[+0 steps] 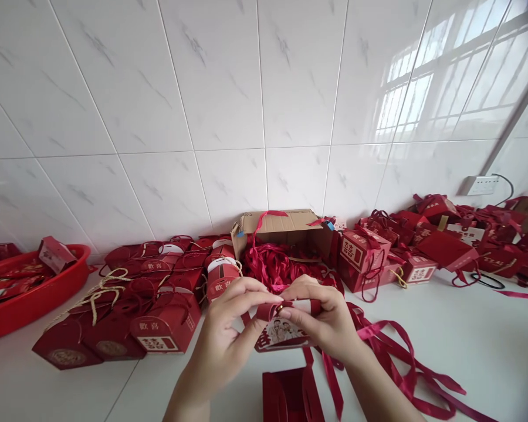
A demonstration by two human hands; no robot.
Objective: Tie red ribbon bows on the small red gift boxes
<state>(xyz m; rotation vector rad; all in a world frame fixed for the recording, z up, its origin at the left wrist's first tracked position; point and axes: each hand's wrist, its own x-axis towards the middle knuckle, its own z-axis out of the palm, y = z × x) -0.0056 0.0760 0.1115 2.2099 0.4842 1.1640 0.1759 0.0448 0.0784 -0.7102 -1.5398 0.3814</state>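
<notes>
My left hand (233,328) and my right hand (323,319) meet at the top of a red gift box (284,333) with a drawn couple on its front. Left fingers and thumb pinch a curled red part at the top, though the exact strip or flap is hard to tell. My right thumb and fingers close on the top edge, where a white patch shows. A tiny gold-coloured spot lies between the two hands. Closer to me lies an open red box (293,395), cut off by the frame. Loose dark red ribbons (405,357) trail beside my right forearm.
Behind the hands stands an open cardboard box (281,221) full of red ribbon (268,264). Rows of closed red gift boxes (165,322) fill the left, beside a red basin (66,287). More boxes (365,252) pile up on the right, below a wall socket (481,185).
</notes>
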